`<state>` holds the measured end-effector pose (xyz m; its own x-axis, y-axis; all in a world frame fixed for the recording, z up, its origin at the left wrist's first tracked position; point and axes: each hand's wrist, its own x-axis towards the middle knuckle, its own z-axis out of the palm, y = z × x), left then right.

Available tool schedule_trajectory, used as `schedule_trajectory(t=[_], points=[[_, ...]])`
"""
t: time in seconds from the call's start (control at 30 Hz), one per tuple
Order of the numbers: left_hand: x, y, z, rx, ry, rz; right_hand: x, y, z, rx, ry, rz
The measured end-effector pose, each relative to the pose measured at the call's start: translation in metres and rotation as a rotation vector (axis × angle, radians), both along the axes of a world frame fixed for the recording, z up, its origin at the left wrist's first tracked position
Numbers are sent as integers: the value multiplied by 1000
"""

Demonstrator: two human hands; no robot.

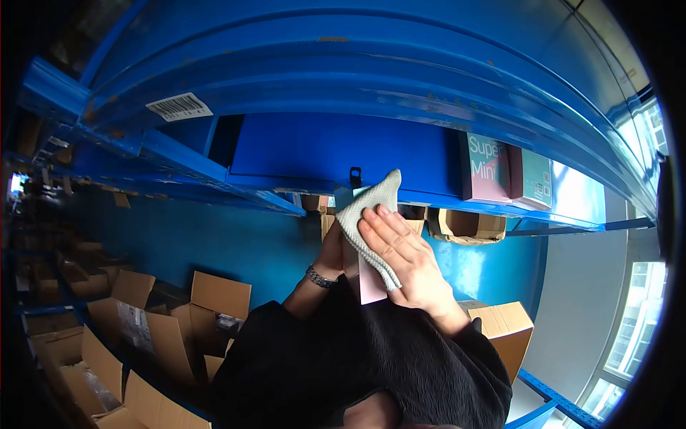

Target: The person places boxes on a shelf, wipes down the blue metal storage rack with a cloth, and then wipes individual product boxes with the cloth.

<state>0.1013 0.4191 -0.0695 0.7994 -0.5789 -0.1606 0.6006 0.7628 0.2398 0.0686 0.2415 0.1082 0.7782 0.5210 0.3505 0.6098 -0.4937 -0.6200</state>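
Note:
A light grey-green cloth (368, 214) lies over a slim box (371, 284) with a pink face, held up in front of my chest. My right hand (407, 261) presses the cloth against the box, its fingers lying together along the fabric; the thumb is hidden. On the box's other side, my left hand (330, 250) grips it, with a metal-link watch band (321, 277) at the wrist. Most of the left fingers are hidden behind the cloth and box.
A blue metal shelf (307, 146) is just ahead, its upper beam (286, 79) crossing overhead. Pink-and-green boxes (488, 170) marked "Super Mini" stand on its right part. Open cardboard cartons (218, 293) stand at lower left, another carton (504, 322) at right.

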Motion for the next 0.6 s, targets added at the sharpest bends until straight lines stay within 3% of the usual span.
schedule_trajectory(t=[0.03, 0.23, 0.37, 0.6], points=[[-1, 0, 3, 136, -22, 39, 1, 1, 1, 12, -1, -17], [-1, 2, -1, 299, -152, 74, -8, 6, -6, -4, -37, 1], [-1, 8, -24, -362, -31, 30, -19, 5, -3, -14, 28, 93], [15, 15, 19, -525, -160, 36, -39, -7, -6, -6, 90, 181]])
